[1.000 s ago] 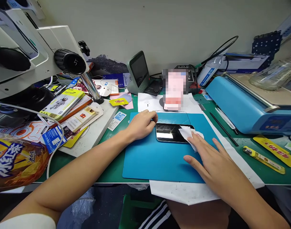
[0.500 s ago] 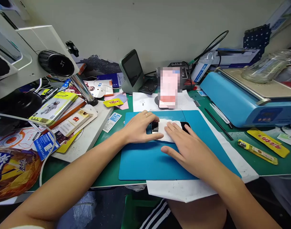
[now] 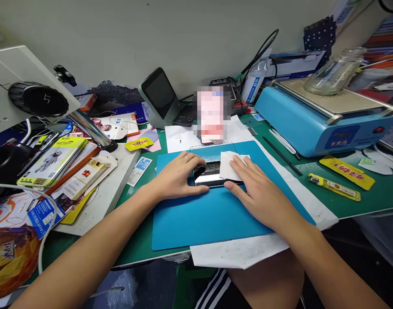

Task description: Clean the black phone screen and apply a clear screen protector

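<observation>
A phone [image 3: 210, 180] with a glossy black face lies on the blue mat [image 3: 196, 223]. Its left end sits between the thumb and fingers of my left hand [image 3: 179, 175], which is closed on it. A folded white wipe [image 3: 227, 165] covers the right part of the phone. My right hand [image 3: 259, 193] holds that wipe down against the glass under its long, nearly straight fingers, the thumb apart near the phone's lower edge. Wipe and hand hide the phone's right end. Streaky reflections show on the bare glass.
Behind the mat stand a propped phone with a blurred screen [image 3: 212, 113] and a grey display [image 3: 160, 96]. A blue heating machine [image 3: 293, 120] bears a glass jar [image 3: 334, 75]. A yellow cutter [image 3: 334, 187] lies right; boxes [image 3: 56, 159] and a microscope stand [image 3: 89, 128] crowd the left.
My right hand has slid the wipe rightward along the phone, baring more glass in the middle. My left hand stays at the phone's left end. The whole view has shifted a little.
</observation>
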Demonstrator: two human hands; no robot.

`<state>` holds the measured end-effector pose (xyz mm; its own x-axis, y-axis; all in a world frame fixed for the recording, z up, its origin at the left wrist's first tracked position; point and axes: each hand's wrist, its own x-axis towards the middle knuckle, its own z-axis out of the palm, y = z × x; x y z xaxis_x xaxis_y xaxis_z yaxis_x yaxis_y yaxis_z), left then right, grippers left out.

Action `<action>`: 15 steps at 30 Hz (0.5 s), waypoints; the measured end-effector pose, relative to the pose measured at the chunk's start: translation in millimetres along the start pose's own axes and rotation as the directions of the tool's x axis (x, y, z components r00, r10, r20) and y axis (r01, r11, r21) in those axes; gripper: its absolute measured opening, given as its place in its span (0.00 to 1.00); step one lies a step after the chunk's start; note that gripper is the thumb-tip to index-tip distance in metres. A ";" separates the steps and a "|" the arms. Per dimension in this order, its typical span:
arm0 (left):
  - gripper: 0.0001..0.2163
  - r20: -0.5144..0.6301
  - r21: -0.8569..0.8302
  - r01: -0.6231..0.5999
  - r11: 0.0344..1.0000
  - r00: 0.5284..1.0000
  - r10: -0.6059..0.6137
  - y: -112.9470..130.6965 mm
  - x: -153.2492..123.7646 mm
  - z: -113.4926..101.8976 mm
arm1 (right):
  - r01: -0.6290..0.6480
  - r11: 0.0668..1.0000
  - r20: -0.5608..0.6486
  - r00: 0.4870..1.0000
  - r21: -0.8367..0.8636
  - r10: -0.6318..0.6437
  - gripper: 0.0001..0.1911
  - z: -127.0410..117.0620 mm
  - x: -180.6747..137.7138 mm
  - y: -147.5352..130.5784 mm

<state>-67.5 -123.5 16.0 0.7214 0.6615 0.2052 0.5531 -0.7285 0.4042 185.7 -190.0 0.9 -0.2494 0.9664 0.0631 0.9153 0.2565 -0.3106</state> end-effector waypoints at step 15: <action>0.21 0.026 -0.097 -0.018 0.995 0.999 0.021 -1.0 -5.8 -7.3 | 0.223 0.974 -0.199 0.957 0.041 -0.211 0.31 -4.3 -6.5 -2.6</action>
<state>-75.3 -125.4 20.9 0.7434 0.6414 0.1898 0.4969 -0.7194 0.4854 186.3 -196.9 5.4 -0.3688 0.8746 0.3148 0.8228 0.4647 -0.3271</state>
